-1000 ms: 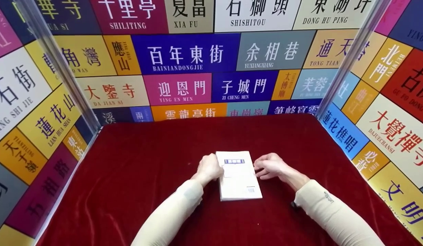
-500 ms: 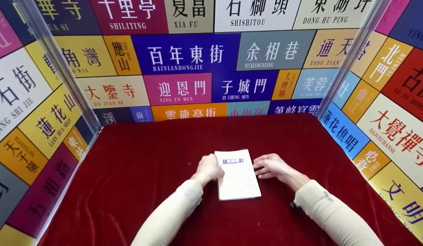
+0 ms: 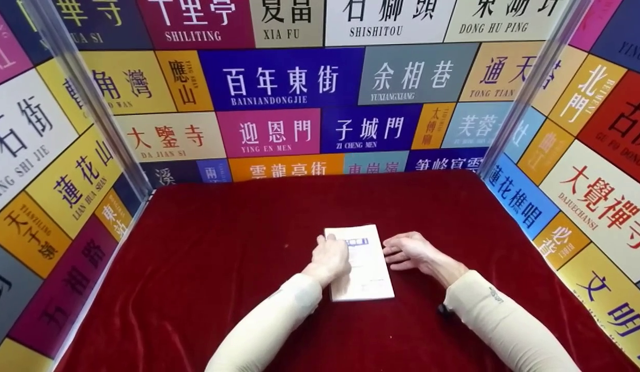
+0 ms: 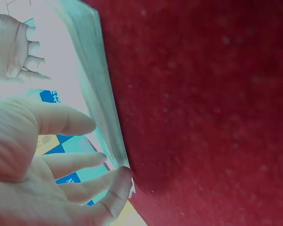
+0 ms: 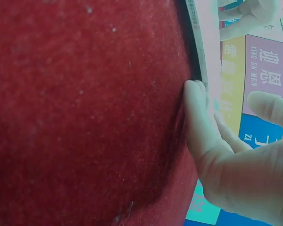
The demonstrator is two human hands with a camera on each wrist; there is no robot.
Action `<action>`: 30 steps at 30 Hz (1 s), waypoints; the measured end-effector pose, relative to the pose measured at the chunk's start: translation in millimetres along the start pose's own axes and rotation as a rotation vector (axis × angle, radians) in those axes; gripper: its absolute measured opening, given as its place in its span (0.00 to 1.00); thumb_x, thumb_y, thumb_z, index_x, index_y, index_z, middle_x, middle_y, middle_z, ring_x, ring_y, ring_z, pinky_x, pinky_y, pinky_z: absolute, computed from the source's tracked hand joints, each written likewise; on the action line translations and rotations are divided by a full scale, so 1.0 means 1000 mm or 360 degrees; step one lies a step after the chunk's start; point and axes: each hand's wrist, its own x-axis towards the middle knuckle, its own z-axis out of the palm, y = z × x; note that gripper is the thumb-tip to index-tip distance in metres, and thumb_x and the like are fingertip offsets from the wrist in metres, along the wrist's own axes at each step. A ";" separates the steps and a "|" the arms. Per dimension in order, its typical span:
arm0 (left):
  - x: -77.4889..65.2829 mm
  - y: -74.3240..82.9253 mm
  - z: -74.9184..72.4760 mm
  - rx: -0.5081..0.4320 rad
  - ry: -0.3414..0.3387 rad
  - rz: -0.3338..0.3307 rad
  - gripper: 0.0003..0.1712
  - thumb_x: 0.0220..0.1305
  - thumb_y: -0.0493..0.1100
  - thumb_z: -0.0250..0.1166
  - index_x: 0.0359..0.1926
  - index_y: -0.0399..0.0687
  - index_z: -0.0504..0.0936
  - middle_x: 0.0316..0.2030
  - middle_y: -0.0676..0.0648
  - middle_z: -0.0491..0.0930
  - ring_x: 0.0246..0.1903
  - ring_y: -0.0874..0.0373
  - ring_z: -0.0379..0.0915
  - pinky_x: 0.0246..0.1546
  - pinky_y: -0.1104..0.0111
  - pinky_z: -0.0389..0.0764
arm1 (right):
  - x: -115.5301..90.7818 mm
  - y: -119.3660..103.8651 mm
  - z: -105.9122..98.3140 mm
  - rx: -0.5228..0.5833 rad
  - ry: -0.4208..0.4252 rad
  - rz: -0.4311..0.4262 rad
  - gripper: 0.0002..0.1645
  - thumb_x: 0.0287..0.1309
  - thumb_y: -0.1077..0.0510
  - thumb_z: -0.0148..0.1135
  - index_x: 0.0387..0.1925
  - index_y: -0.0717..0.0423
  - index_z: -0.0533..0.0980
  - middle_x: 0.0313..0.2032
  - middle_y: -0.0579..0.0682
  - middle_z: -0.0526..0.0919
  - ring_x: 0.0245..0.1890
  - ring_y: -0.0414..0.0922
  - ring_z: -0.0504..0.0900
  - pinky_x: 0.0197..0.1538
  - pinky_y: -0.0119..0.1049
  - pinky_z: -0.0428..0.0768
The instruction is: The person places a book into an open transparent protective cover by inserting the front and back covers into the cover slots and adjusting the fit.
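Note:
An open-faced white paperback book [image 3: 369, 274] lies on the red cloth in the head view, a page with a blue title band facing up. My left hand [image 3: 330, 261] is over its left side and covers part of the page. In the left wrist view, the thumb and fingers of that left hand [image 4: 52, 155] are spread apart beside the book's page edges [image 4: 96, 70], with nothing visibly pinched. My right hand [image 3: 410, 252] is at the right edge. Its fingertips touch the book's side [image 5: 201, 56] in the right wrist view, the thumb held away.
Red velvet cloth [image 3: 222, 258] covers the table, with some folds at the left. Upright panels of coloured Chinese place-name signs [image 3: 284, 80] stand at the back and both sides, joined by clear corner strips [image 3: 529, 77].
The page facing up differs from the one a second ago, which had a small barcode-like block. My left hand has moved right, over the page. The right hand stays almost still.

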 end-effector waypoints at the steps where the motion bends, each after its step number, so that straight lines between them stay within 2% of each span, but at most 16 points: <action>1: -0.001 0.001 0.000 0.0003 -0.0002 0.0001 0.13 0.63 0.41 0.75 0.46 0.37 0.91 0.58 0.34 0.83 0.61 0.37 0.77 0.50 0.51 0.92 | 0.000 0.000 0.000 0.0017 -0.0010 0.0004 0.28 0.79 0.56 0.60 0.72 0.68 0.74 0.66 0.69 0.87 0.50 0.50 0.93 0.52 0.44 0.94; 4: -0.001 0.003 0.000 0.0022 -0.0002 0.0011 0.14 0.63 0.44 0.73 0.44 0.37 0.91 0.55 0.35 0.85 0.60 0.37 0.77 0.51 0.51 0.91 | 0.001 0.002 0.000 0.0066 -0.0044 0.0014 0.31 0.81 0.55 0.56 0.75 0.69 0.71 0.70 0.72 0.82 0.54 0.52 0.92 0.55 0.46 0.94; 6: -0.002 0.005 0.000 0.0024 -0.0007 0.0029 0.16 0.63 0.46 0.73 0.42 0.37 0.91 0.53 0.34 0.86 0.59 0.37 0.77 0.53 0.51 0.89 | 0.002 0.003 0.000 0.0109 -0.0072 0.0031 0.33 0.83 0.52 0.55 0.76 0.70 0.70 0.69 0.71 0.82 0.55 0.53 0.91 0.57 0.47 0.94; 9: -0.002 0.009 0.001 -0.0031 -0.0045 0.0009 0.20 0.63 0.52 0.73 0.40 0.37 0.89 0.52 0.34 0.85 0.57 0.38 0.77 0.53 0.49 0.89 | 0.004 0.003 0.000 0.0194 -0.0110 0.0066 0.36 0.84 0.47 0.56 0.75 0.71 0.69 0.58 0.62 0.86 0.53 0.51 0.90 0.58 0.47 0.93; 12: -0.001 0.014 0.000 -0.0148 -0.0104 -0.0028 0.24 0.65 0.58 0.74 0.40 0.39 0.89 0.52 0.35 0.85 0.57 0.38 0.78 0.54 0.48 0.90 | 0.006 0.003 0.000 0.0267 -0.0125 0.0082 0.38 0.84 0.41 0.57 0.73 0.71 0.69 0.47 0.52 0.83 0.49 0.48 0.89 0.56 0.46 0.93; 14: 0.000 0.017 -0.003 -0.0230 -0.0140 -0.0041 0.26 0.67 0.62 0.74 0.39 0.42 0.89 0.50 0.37 0.87 0.57 0.39 0.79 0.56 0.48 0.90 | 0.006 0.002 0.000 0.0296 -0.0131 0.0087 0.40 0.84 0.39 0.55 0.74 0.70 0.69 0.44 0.50 0.82 0.47 0.47 0.88 0.56 0.45 0.92; 17: 0.002 0.021 -0.008 -0.0346 -0.0176 -0.0041 0.27 0.69 0.67 0.72 0.39 0.46 0.89 0.45 0.42 0.90 0.55 0.42 0.81 0.61 0.49 0.87 | 0.006 0.000 0.000 0.0306 -0.0156 0.0095 0.44 0.86 0.35 0.50 0.76 0.69 0.68 0.49 0.53 0.81 0.50 0.48 0.87 0.57 0.44 0.91; 20: 0.003 0.025 -0.012 -0.0426 -0.0208 -0.0072 0.29 0.70 0.70 0.70 0.39 0.48 0.88 0.40 0.46 0.89 0.52 0.44 0.82 0.63 0.51 0.85 | 0.005 -0.003 0.001 0.0292 -0.0209 0.0098 0.48 0.87 0.32 0.43 0.80 0.69 0.65 0.61 0.60 0.81 0.58 0.52 0.86 0.60 0.44 0.89; 23: 0.003 0.028 -0.016 -0.0494 -0.0225 -0.0115 0.27 0.70 0.70 0.71 0.37 0.51 0.86 0.36 0.49 0.87 0.48 0.47 0.80 0.63 0.53 0.82 | 0.004 -0.006 0.000 0.0284 -0.0268 0.0079 0.51 0.87 0.30 0.35 0.83 0.70 0.61 0.76 0.69 0.73 0.68 0.57 0.82 0.65 0.46 0.87; 25: 0.004 0.030 -0.018 -0.0532 -0.0219 -0.0128 0.26 0.70 0.70 0.71 0.35 0.53 0.85 0.33 0.50 0.85 0.45 0.49 0.79 0.61 0.54 0.82 | 0.003 -0.008 0.000 0.0283 -0.0298 0.0058 0.53 0.87 0.28 0.31 0.84 0.70 0.60 0.80 0.72 0.68 0.71 0.58 0.81 0.67 0.47 0.86; 27: 0.004 0.033 -0.021 -0.0579 -0.0218 -0.0147 0.25 0.69 0.69 0.71 0.32 0.55 0.83 0.31 0.52 0.83 0.41 0.50 0.78 0.56 0.56 0.82 | 0.002 -0.010 0.000 0.0292 -0.0312 0.0044 0.55 0.87 0.27 0.28 0.84 0.70 0.59 0.79 0.71 0.70 0.70 0.58 0.82 0.67 0.47 0.86; 30: 0.004 0.037 -0.024 -0.0616 -0.0229 -0.0177 0.25 0.70 0.70 0.71 0.31 0.56 0.83 0.32 0.51 0.84 0.39 0.51 0.78 0.48 0.57 0.83 | 0.000 -0.013 0.000 0.0320 -0.0323 0.0036 0.56 0.86 0.25 0.26 0.84 0.70 0.59 0.69 0.65 0.81 0.64 0.54 0.86 0.65 0.47 0.87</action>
